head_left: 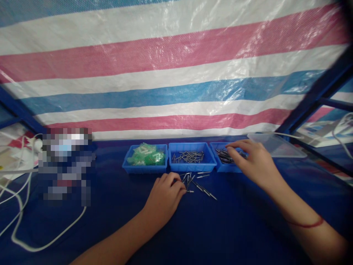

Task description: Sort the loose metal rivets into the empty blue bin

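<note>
Three blue bins stand side by side on the dark blue table. Pop rivets [190, 157] lie in the middle bin [193, 167], and darker rivet-like pieces [223, 156] in the right bin [226, 169]. My left hand [167, 193] rests on the table by a loose group of pop rivets [202, 188]. Its fingers are curled, with a rivet [190, 191] at the fingertips. Over the right bin is my right hand [255, 162], thumb and forefinger close together. Whatever they pinch is too small to make out, and the hand hides part of the bin.
The left bin [145, 169] holds green plastic packets [146, 154]. A clear plastic lid or tray [278, 146] lies behind my right hand. White cables [49, 246] loop over the table's left side, near a pixelated area. A striped sheet [165, 81] hangs behind the bins.
</note>
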A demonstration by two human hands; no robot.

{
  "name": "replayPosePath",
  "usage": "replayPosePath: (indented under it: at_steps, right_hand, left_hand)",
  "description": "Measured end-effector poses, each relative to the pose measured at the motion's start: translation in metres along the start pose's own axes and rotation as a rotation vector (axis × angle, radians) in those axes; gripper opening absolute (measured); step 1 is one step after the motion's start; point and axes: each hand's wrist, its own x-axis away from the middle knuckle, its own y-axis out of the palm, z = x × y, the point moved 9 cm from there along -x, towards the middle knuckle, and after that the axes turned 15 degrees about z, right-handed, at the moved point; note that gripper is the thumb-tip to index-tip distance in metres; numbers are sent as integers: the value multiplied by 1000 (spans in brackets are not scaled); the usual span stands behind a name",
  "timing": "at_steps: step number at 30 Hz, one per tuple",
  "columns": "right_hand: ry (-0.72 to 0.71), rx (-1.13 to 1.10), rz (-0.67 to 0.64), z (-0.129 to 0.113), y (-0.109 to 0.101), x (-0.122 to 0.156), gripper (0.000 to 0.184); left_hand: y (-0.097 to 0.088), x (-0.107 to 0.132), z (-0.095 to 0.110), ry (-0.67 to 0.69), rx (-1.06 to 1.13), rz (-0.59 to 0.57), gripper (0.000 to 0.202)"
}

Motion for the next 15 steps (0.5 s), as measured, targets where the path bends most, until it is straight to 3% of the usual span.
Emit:
replayPosePath:
  at_steps: [2,4,7,12,15]
  right_hand:
    - [-11,-154,-55,-30,1,8,18]
    - [-111,-341,-271,-71,15,27,17]
    - [-232,-461,-445,-110,28,55,12]
    - [-178,-522,-505,-116,41,68,13]
    - [-119,-596,-493,-115,40,65,11]
  left_hand:
    - [-1,-1,-1,-8,-4,11,12]
    - [-1,-1,-2,-17,19,14,15]
    - [-5,-2,-2,-47,106,37,17]
    - [-18,-3,-4,-151,396,171,13]
    - [-17,-2,-14,-300,593,232,30]
